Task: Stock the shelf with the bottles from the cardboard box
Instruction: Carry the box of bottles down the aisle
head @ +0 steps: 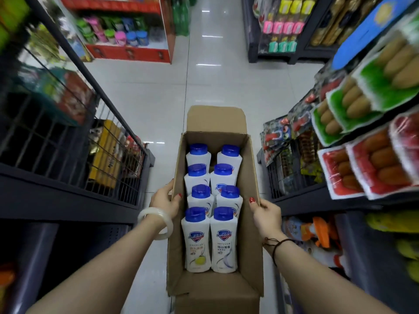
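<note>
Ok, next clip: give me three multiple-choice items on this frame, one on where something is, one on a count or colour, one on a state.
1. Where are the hands?
A. Left hand and right hand on opposite side walls of the cardboard box
B. Both inside the box
C. Both on a shelf

2. How many bottles show in the box, and what colour are their caps?
A. Six, red
B. Eight, blue
C. Four, white

3. What state is the box in?
A. Taped shut
B. Open, but no bottles inside
C. Open, far flap raised, bottles still inside

Answers: 1 A, each hand grips a side wall, thumbs over the rim. 2 B, two columns of four white bottles with blue caps. 3 C, the top is open and the bottles stand in rows.
</note>
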Available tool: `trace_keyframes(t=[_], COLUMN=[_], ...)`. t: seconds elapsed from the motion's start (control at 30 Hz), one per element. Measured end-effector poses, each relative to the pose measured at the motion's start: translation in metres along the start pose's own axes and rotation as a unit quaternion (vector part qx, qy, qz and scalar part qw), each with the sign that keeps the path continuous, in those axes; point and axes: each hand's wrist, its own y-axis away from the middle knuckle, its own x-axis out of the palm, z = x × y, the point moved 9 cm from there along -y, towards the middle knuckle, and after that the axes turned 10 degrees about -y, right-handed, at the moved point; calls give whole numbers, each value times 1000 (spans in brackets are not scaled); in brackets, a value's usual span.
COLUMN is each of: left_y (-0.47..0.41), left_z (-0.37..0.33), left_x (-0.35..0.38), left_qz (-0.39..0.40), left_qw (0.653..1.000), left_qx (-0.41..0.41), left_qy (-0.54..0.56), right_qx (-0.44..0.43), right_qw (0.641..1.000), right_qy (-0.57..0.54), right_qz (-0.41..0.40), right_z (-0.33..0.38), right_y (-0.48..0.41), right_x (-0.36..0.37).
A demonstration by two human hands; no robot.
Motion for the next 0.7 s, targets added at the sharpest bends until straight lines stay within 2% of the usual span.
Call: trace_keyframes(t=[0.3,0.7], left_y=[-12,-133], left_z=[-114,-232], left_x=[-84,-170], left_qz=[-36,-18], left_qw=[999,999], left_qx=[33,39], left_qy=[4,-4], right_qx=[-33,-23], right_qw=[999,999], right_qy=[4,11], right_qz=[-17,-35], right_z=[139,295], right_y=[-14,-95], right_x=[7,63])
